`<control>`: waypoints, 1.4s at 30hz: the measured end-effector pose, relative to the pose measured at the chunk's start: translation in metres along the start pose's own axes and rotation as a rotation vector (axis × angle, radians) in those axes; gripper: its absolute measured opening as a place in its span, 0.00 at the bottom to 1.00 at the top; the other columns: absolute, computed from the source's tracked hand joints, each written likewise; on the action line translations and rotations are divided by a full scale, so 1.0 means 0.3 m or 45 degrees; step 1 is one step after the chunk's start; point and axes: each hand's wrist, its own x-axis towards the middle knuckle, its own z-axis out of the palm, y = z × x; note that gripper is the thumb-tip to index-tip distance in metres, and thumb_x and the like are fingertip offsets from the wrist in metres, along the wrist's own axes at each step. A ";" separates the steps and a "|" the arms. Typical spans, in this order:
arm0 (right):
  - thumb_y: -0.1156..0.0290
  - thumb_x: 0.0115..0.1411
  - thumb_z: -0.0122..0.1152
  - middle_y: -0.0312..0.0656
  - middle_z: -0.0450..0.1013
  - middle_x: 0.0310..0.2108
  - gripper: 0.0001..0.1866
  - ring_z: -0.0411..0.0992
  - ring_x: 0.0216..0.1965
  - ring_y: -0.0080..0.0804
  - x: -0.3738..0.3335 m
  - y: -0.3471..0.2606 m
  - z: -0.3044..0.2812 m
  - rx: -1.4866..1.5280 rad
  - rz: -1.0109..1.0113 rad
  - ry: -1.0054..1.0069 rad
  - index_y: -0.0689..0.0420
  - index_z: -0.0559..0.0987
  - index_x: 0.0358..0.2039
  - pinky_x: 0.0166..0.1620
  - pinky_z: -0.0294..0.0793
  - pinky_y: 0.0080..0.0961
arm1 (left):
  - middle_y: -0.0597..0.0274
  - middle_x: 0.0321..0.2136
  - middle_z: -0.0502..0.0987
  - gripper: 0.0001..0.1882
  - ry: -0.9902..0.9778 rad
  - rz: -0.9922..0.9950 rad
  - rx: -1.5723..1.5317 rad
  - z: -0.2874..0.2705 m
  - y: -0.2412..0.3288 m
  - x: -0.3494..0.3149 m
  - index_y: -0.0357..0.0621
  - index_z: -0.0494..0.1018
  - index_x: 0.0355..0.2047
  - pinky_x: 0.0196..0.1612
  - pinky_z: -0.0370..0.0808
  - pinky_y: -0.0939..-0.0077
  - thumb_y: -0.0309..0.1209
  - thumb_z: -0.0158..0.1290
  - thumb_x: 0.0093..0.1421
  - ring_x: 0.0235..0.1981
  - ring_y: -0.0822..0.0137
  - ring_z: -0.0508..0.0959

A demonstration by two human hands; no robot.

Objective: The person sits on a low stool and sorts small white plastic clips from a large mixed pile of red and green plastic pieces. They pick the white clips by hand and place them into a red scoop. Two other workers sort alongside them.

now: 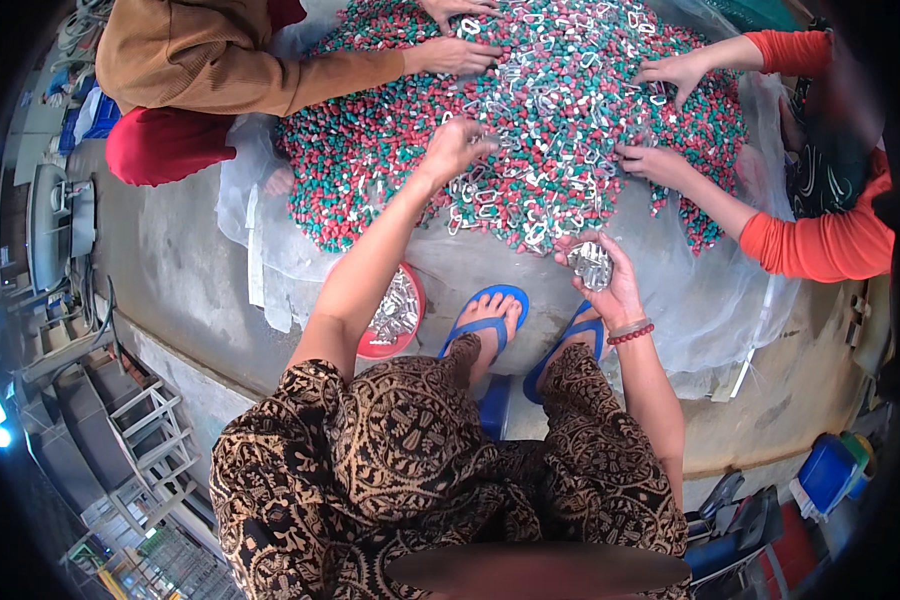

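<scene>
A wide heap of small red, green and white pebble-like pieces [355, 190] lies in front of me, with many silvery carabiner-shaped metal loops [485, 205] mixed in. My left hand [457, 150] hangs over the middle of the heap, its fingers bent and smeared by motion, so whether they grip anything is unclear. Palm up at the heap's near edge, my right hand [615, 290] holds a bunch of shiny metal loops [592, 266]. A red bead bracelet circles that wrist. Beside my left forearm stands a red basin [417, 305], partly filled with silvery metal parts [395, 312].
A clear plastic sheet [670, 320] lies under the heap on the concrete floor. Two co-workers reach in: brown sleeves [320, 85] from the far left, orange sleeves [815, 250] from the right. My feet in blue flip-flops [510, 297] rest near the sheet. A metal rack [155, 430] stands left.
</scene>
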 end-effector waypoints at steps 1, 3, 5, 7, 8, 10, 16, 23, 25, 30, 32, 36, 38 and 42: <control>0.59 0.64 0.45 0.49 0.71 0.45 0.17 0.74 0.42 0.44 -0.001 0.008 0.003 0.039 0.012 -0.023 0.58 0.71 0.46 0.30 0.81 0.30 | 0.61 0.24 0.76 0.14 -0.203 -0.310 -0.262 -0.036 0.051 0.016 0.39 0.76 0.34 0.30 0.73 0.73 0.35 0.60 0.50 0.24 0.70 0.76; 0.57 0.64 0.44 0.49 0.71 0.45 0.21 0.74 0.42 0.44 0.003 0.027 0.003 0.087 0.016 -0.040 0.58 0.68 0.50 0.31 0.81 0.32 | 0.63 0.24 0.75 0.15 -0.288 -0.195 -0.426 -0.063 0.180 0.010 0.40 0.75 0.36 0.29 0.73 0.75 0.35 0.60 0.51 0.23 0.74 0.75; 0.52 0.64 0.43 0.49 0.70 0.46 0.28 0.74 0.42 0.45 0.006 0.043 -0.006 0.129 0.004 -0.076 0.56 0.62 0.57 0.32 0.81 0.34 | 0.62 0.24 0.76 0.17 -0.420 -0.114 -0.486 -0.032 0.312 -0.025 0.39 0.74 0.38 0.30 0.74 0.72 0.36 0.60 0.50 0.22 0.72 0.76; 0.50 0.64 0.42 0.49 0.70 0.46 0.28 0.74 0.42 0.46 0.004 0.047 -0.029 0.225 -0.012 -0.062 0.55 0.61 0.58 0.32 0.81 0.35 | 0.57 0.25 0.76 0.19 -0.537 0.152 -0.417 0.045 0.410 -0.066 0.40 0.74 0.38 0.34 0.74 0.67 0.39 0.60 0.49 0.27 0.64 0.77; 0.50 0.64 0.42 0.49 0.70 0.46 0.28 0.73 0.42 0.46 0.001 0.046 -0.043 0.266 -0.015 -0.066 0.55 0.61 0.58 0.32 0.81 0.35 | 0.56 0.27 0.76 0.19 -0.581 0.396 -0.373 0.091 0.440 -0.080 0.40 0.74 0.38 0.37 0.73 0.67 0.40 0.59 0.50 0.31 0.61 0.77; 0.58 0.63 0.48 0.49 0.69 0.47 0.21 0.73 0.40 0.45 -0.018 0.033 -0.081 0.337 -0.121 -0.094 0.52 0.65 0.53 0.24 0.78 0.26 | 0.56 0.38 0.74 0.18 -0.363 0.515 -0.337 0.179 0.449 -0.062 0.46 0.74 0.40 0.46 0.69 0.64 0.41 0.57 0.52 0.42 0.58 0.72; 0.71 0.56 0.55 0.49 0.65 0.48 0.14 0.68 0.37 0.41 -0.064 -0.001 -0.181 0.459 -0.219 -0.182 0.53 0.68 0.44 0.17 0.71 0.15 | 0.66 0.54 0.65 0.15 -0.268 0.746 0.451 0.399 0.339 0.024 0.61 0.74 0.41 0.57 0.53 0.39 0.44 0.53 0.53 0.61 0.57 0.56; 0.68 0.57 0.56 0.51 0.60 0.51 0.17 0.66 0.42 0.47 -0.098 -0.022 -0.235 0.594 -0.384 -0.108 0.55 0.67 0.46 0.21 0.76 0.23 | 0.72 0.57 0.62 0.17 -0.277 0.794 0.810 0.394 0.034 -0.027 0.64 0.70 0.43 0.60 0.47 0.39 0.41 0.53 0.51 0.63 0.57 0.53; 0.68 0.56 0.57 0.51 0.59 0.53 0.19 0.66 0.44 0.48 -0.107 -0.041 -0.242 0.599 -0.442 -0.262 0.56 0.66 0.48 0.23 0.76 0.24 | 0.70 0.57 0.61 0.20 -0.056 0.707 0.793 0.330 -0.068 -0.027 0.66 0.68 0.47 0.58 0.48 0.33 0.41 0.52 0.52 0.63 0.55 0.52; 0.68 0.56 0.58 0.46 0.61 0.47 0.22 0.63 0.41 0.39 -0.103 -0.081 -0.240 0.433 -0.523 -0.314 0.60 0.65 0.49 0.21 0.72 0.17 | 0.61 0.57 0.59 0.26 0.017 0.156 0.691 0.129 -0.201 0.014 0.70 0.60 0.55 0.52 0.60 0.38 0.47 0.51 0.55 0.57 0.40 0.55; 0.67 0.57 0.55 0.45 0.61 0.42 0.18 0.61 0.38 0.35 -0.094 -0.086 -0.227 0.379 -0.524 -0.201 0.63 0.67 0.45 0.18 0.70 0.14 | 0.55 0.56 0.59 0.27 -0.095 0.029 0.592 0.070 -0.183 0.040 0.68 0.61 0.55 0.50 0.65 0.42 0.42 0.54 0.54 0.54 0.41 0.59; 0.67 0.58 0.53 0.46 0.62 0.42 0.13 0.62 0.37 0.37 -0.077 -0.094 -0.194 0.397 -0.450 -0.178 0.62 0.69 0.40 0.15 0.70 0.15 | 0.48 0.56 0.58 0.27 -0.230 -0.298 0.957 0.095 -0.039 0.056 0.58 0.63 0.53 0.47 0.62 0.31 0.38 0.55 0.52 0.54 0.36 0.58; 0.68 0.57 0.53 0.47 0.62 0.41 0.12 0.62 0.37 0.38 -0.075 -0.093 -0.179 0.369 -0.422 -0.179 0.60 0.70 0.38 0.14 0.71 0.16 | 0.52 0.55 0.60 0.23 0.129 0.127 1.027 0.173 0.054 0.030 0.56 0.67 0.49 0.47 0.61 0.32 0.29 0.53 0.50 0.54 0.36 0.59; 0.72 0.53 0.54 0.50 0.63 0.40 0.11 0.64 0.36 0.40 -0.085 -0.083 -0.157 0.319 -0.415 -0.227 0.58 0.68 0.37 0.14 0.72 0.16 | 0.58 0.47 0.69 0.18 -0.138 0.951 0.525 0.339 0.178 0.009 0.49 0.70 0.43 0.48 0.70 0.61 0.23 0.49 0.50 0.49 0.59 0.68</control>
